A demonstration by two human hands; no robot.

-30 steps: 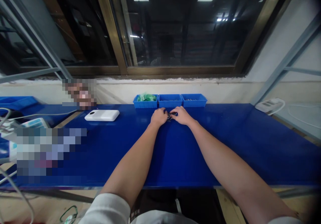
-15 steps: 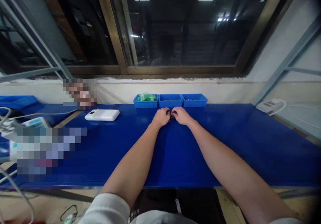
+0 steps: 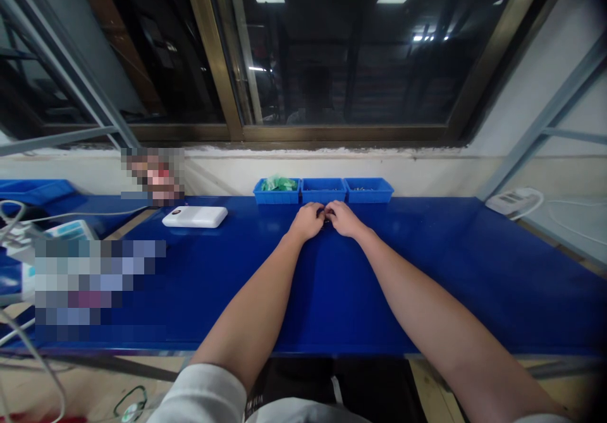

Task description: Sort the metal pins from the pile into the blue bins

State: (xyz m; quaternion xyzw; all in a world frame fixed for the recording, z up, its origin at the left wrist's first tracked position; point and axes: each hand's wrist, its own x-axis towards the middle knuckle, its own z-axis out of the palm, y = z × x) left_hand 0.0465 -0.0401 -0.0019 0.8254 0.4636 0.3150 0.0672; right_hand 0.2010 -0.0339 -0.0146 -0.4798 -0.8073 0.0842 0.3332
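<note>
My left hand (image 3: 307, 220) rests on the blue table, its fingers curled inward. Facing it, my right hand (image 3: 345, 219) is curled too, with the fingertips of both hands almost touching. Between them a few small, thin metal pieces (image 3: 327, 222) glint; the fingers cover most of them, and their exact kind cannot be made out. Just beyond the hands stand three blue bins in a row. Green plastic bags fill the left bin (image 3: 277, 199). The middle bin (image 3: 324, 195) and the right bin (image 3: 368, 196) hold small metallic bits.
A white rounded device (image 3: 195, 217) lies on the blue table (image 3: 227, 296) to the left. White cables and a blurred-out area are farther left. A white power strip (image 3: 515, 202) sits at the right. Behind the table are a wall and a window (image 3: 351, 50).
My hands have closed in around the small metal pieces, which lay more exposed a second ago. My left hand has shifted slightly right. The bins and white device stay put.
</note>
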